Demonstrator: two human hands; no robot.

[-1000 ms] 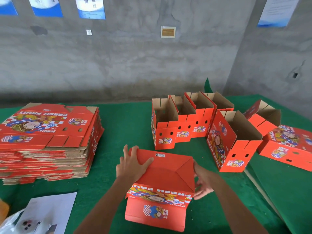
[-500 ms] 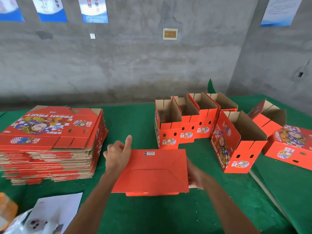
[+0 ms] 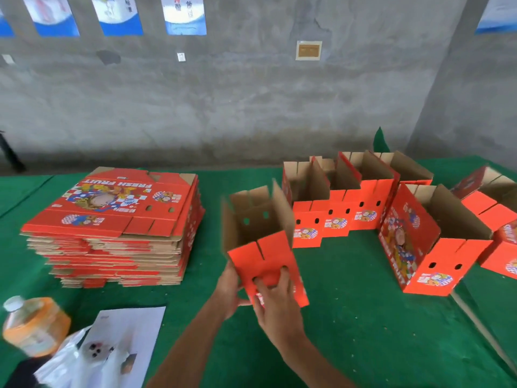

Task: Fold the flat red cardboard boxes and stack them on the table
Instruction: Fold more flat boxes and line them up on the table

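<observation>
erected box [image 3: 260,242] held upright above green table [image 3: 349,317], open top up, ready for row [image 3: 344,200]; right hand [image 3: 275,298] fingers hooked into handle holes, left hand [image 3: 230,289] curled round corner.

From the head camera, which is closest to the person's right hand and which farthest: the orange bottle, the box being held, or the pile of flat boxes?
1. Held box, in the right hand.
2. Pile of flat boxes, far left.
3. Orange bottle, lower left corner.

Bright red folded cardboard box [image 3: 265,256], plain brown inside; green felt table cover [image 3: 363,317]; flat red carton stack [image 3: 117,217] printed with checkered cartoon artwork
</observation>
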